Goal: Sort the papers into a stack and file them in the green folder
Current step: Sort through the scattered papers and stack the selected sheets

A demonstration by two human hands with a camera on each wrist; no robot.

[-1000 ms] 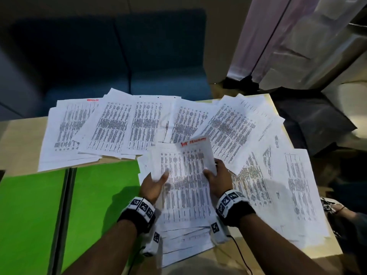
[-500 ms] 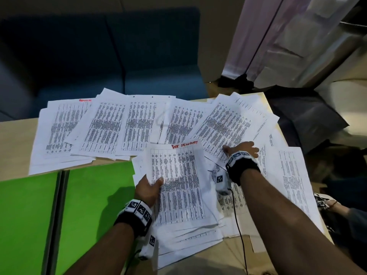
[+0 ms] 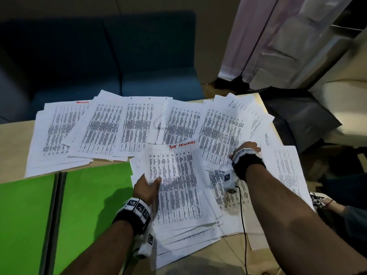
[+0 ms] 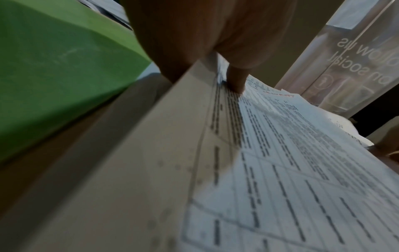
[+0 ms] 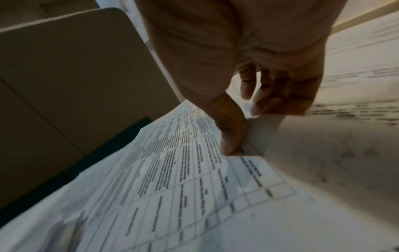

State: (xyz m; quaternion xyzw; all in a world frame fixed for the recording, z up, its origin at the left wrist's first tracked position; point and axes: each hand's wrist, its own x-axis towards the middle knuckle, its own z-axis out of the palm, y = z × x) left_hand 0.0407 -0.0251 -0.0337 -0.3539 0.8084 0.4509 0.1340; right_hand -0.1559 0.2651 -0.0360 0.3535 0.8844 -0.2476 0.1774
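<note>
Left hand (image 3: 147,188) pinches the gathered stack (image 3: 176,187) beside the green folder (image 3: 89,205); right hand (image 3: 247,150) pinches a loose sheet (image 5: 172,170).

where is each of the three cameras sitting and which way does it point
Head: worn on the head, looking forward and down at the table, papers and green folder; both forearms, left hand and right hand show.
Left wrist: at the left wrist, looking along the palm; the thumb presses the stack, folder beside it.
Right wrist: at the right wrist, looking along the palm; thumb and fingers pinch a sheet.
Shared: head and left wrist both show the red-marked stack and folder.
</note>
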